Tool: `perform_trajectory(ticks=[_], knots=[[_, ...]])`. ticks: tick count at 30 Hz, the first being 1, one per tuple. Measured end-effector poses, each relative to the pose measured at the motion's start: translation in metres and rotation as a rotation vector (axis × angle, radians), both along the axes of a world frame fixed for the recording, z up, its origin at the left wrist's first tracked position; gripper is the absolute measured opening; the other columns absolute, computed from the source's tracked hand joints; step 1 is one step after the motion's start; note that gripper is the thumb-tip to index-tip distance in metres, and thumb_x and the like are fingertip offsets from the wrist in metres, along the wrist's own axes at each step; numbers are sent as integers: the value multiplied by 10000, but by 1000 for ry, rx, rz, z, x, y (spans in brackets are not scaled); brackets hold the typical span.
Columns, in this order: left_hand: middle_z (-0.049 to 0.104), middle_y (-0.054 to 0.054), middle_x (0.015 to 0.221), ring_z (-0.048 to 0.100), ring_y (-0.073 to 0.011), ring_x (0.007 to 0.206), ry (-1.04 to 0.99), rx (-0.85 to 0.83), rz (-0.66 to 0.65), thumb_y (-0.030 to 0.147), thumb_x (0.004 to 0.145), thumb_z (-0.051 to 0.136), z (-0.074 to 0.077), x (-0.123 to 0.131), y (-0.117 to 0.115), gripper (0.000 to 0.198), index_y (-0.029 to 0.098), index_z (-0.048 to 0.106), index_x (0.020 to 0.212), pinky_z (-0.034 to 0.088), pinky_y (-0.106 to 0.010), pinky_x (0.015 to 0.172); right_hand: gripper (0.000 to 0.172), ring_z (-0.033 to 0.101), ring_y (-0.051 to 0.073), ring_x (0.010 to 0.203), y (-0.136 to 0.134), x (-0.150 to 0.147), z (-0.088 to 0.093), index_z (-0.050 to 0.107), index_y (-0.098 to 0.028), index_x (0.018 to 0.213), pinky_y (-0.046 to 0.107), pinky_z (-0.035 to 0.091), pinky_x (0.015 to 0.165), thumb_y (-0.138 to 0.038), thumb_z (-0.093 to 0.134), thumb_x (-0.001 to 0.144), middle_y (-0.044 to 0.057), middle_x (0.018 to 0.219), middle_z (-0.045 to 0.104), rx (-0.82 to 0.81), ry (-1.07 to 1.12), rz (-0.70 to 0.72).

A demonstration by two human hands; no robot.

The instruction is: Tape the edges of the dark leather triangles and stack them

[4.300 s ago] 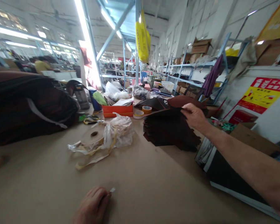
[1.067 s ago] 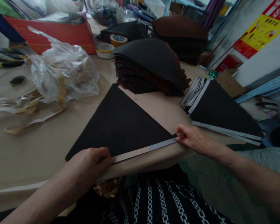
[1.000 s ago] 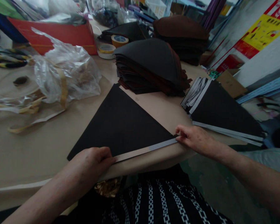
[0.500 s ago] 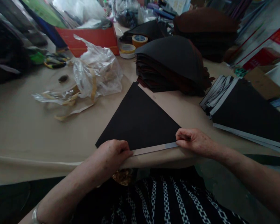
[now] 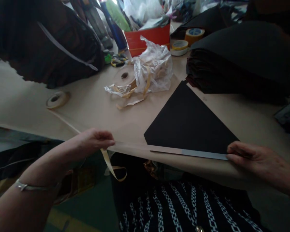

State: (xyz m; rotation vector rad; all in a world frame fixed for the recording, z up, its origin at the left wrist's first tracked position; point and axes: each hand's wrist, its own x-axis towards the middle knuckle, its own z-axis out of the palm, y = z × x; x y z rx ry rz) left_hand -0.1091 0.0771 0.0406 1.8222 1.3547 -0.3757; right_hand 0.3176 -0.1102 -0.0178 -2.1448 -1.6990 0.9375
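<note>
A black triangular sheet [image 5: 188,124] lies flat near the front edge of the beige table [image 5: 91,103]. A pale tape strip [image 5: 178,151] runs along the sheet's near edge. My left hand [image 5: 93,141] is pinched shut on a beige backing strip [image 5: 108,161] pulled leftward off that edge; the loose end curls down below the table. My right hand [image 5: 253,159] presses its closed fingers on the sheet's right corner and the end of the tape strip.
A tall stack of dark triangular pieces [image 5: 241,61] stands at the back right. A clear plastic bag with a tape reel [image 5: 145,71] lies mid-table, a smaller reel [image 5: 56,99] to the left, a red box [image 5: 147,37] and tape rolls [image 5: 188,37] behind, a dark bag [image 5: 43,38] at the far left.
My left hand has moved left, away from the sheet, drawing the beige backing strip off its near edge. The view has swung left. My right hand stays at the right corner.
</note>
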Motion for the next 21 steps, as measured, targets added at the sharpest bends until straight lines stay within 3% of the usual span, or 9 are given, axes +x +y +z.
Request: perform_trajectory(ticks=[6, 12, 21], knots=[[449, 42, 660, 407, -93, 660, 91, 36, 117, 350, 791, 499, 17, -57, 17, 250, 113, 566, 746, 294, -172, 630, 102, 604, 185, 618, -2, -1, 2, 625, -286, 731, 299, 428, 564, -371, 575, 758, 61, 723, 654, -69, 4, -17], [486, 41, 646, 463, -113, 686, 252, 60, 176, 373, 809, 467, 21, -104, 33, 294, 99, 567, 773, 306, -160, 655, 100, 607, 184, 673, -6, 3, -5, 637, -309, 783, 315, 423, 622, -396, 625, 735, 54, 781, 660, -127, -20, -80], [488, 60, 629, 447, -99, 683, 411, 145, 95, 394, 812, 431, 16, -116, 46, 351, 82, 593, 816, 276, -159, 639, 128, 611, 200, 671, -8, 4, -6, 643, -337, 776, 333, 421, 619, -439, 652, 698, 56, 789, 672, -112, -44, -105]])
